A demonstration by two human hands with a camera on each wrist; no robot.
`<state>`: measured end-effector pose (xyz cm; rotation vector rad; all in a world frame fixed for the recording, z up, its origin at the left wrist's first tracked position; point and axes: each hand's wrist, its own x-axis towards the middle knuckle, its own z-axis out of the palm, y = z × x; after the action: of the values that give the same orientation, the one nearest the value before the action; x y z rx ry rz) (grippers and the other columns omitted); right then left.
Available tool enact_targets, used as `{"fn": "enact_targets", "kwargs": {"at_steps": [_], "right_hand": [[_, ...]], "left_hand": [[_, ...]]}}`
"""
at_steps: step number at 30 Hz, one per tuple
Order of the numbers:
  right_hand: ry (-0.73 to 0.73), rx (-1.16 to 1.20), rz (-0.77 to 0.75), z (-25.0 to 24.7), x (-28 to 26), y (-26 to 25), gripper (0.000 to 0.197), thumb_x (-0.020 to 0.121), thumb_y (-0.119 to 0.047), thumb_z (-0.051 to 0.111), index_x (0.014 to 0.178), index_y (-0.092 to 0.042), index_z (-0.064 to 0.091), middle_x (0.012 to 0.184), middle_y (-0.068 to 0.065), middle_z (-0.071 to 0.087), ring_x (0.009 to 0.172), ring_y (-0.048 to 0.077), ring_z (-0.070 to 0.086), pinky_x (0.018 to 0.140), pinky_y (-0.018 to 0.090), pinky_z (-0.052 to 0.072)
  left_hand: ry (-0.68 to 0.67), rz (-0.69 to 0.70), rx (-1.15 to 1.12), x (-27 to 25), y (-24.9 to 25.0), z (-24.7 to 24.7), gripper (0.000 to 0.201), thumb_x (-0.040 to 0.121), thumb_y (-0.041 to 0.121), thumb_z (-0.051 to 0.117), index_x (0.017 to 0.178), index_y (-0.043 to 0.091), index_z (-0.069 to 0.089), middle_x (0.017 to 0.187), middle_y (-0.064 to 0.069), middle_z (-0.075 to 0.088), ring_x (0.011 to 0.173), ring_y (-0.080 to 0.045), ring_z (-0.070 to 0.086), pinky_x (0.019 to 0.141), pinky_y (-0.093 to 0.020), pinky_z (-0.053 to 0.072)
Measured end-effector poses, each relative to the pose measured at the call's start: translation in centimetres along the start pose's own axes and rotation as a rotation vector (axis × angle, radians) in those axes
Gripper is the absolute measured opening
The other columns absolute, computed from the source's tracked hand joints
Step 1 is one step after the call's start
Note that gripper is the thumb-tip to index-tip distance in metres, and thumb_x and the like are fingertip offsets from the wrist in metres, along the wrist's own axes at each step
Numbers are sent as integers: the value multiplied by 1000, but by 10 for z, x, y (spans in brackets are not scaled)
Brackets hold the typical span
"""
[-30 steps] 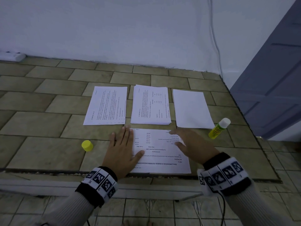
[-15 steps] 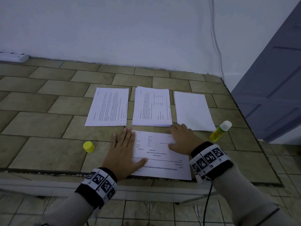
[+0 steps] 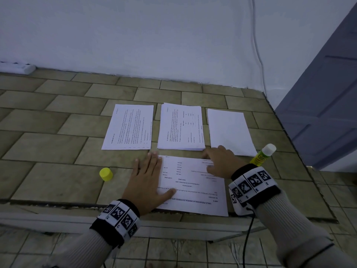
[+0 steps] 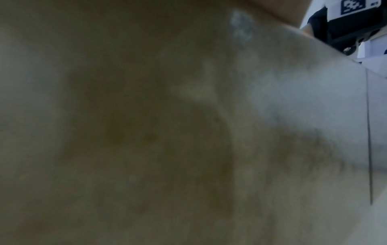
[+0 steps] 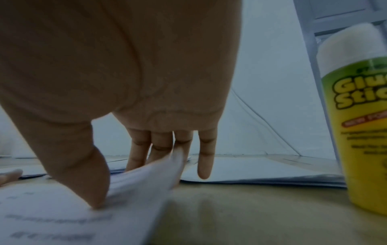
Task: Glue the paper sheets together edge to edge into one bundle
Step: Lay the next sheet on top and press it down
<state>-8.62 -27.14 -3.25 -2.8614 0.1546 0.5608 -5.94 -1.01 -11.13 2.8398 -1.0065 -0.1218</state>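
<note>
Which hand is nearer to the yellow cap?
Left. The left hand lies flat just right of the yellow cap; the right hand is farther right, across the printed sheet.

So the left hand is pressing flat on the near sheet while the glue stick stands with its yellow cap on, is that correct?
Not quite: the glue stick is uncapped, its white tip bare. The yellow cap sits apart on the tiles to the left, as the head view shows. The rest holds: the left hand does press flat on the near sheet.

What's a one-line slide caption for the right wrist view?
Right hand lifts the far corner of the printed sheet, thumb on top, beside an uncapped glue stick.
</note>
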Motion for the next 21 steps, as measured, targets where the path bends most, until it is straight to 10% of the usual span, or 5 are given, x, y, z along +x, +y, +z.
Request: {"fn": "enact_targets", "kwargs": {"at_steps": [14,21], "right_hand": [[84,158,-228,-62,-31,16,18,88,-11,64,82,-27,67,87,-13,61,80,0,54,70,9,39],[368,612,-78,-89,-22,34,15,85,-1,67,94,-12,67,94,10,65,83,25,66,66,20,58]], "left_hand": [[13,-8,-45,-1,0,-2,108,79,87,0,154,10,-5,161,-9,-14,149,-24,-12,120,-52,-4],[39,-32,-77,-2,2,-2,114,77,89,2,153,4,-6,160,-10,-15,149,-21,-9,120,-50,-2]]}}
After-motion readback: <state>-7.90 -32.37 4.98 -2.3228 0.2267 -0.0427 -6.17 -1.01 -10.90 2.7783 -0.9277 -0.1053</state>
